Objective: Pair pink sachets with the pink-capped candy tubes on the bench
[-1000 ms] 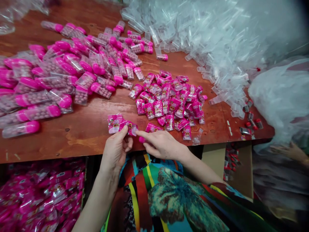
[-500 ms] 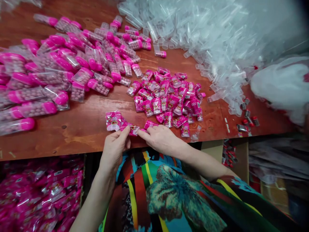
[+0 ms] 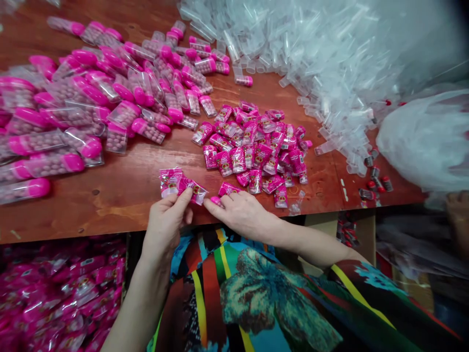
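Between the thumb and fingers of my left hand [image 3: 166,220] is a shiny pink printed packet [image 3: 196,189], pinched near its middle. Another pink packet [image 3: 169,180] lies flat just behind it, partly overlapped. My right hand [image 3: 244,210] rests at the table edge with its fingers curled around a small glossy pink piece [image 3: 216,200], mostly hidden. A printed packet [image 3: 227,187] pokes out beyond the knuckles. Farther back lies a heap of filled pink packets [image 3: 252,146].
Pink-capped clear tubes of small balls [image 3: 80,98] spread over the left of the wooden table [image 3: 120,205]. Empty clear tubes [image 3: 293,44] pile up behind. A white plastic bag [image 3: 425,139] and another person's hand [image 3: 459,215] are at right. A box of pink wrappers [image 3: 58,298] sits below.
My left hand has shifted slightly left with the packet, apart from my right fingertips. The white bag has moved and spread, and another person's hand has appeared at the right edge.
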Tool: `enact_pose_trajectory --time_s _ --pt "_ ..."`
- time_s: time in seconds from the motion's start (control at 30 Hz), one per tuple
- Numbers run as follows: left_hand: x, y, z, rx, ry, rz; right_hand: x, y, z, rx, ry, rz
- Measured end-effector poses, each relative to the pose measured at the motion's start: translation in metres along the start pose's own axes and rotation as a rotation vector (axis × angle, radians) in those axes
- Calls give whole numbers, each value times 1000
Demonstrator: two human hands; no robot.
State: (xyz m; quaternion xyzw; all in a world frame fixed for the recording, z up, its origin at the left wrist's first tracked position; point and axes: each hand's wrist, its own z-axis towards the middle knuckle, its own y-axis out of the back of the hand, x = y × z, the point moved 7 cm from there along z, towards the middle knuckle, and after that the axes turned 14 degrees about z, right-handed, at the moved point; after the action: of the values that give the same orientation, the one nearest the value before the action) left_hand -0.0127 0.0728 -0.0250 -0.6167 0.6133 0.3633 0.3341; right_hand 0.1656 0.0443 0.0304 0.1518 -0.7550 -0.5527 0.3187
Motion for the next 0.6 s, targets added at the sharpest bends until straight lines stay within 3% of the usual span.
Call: enact_pose_trajectory --time_s 0.3,0.6 --pt "13 -3 3 -28 77 -52 2 -6 -3 11 6 18" --pt "13 -11 1 61 94 -22 -2 -11 2 -19 -47 -52"
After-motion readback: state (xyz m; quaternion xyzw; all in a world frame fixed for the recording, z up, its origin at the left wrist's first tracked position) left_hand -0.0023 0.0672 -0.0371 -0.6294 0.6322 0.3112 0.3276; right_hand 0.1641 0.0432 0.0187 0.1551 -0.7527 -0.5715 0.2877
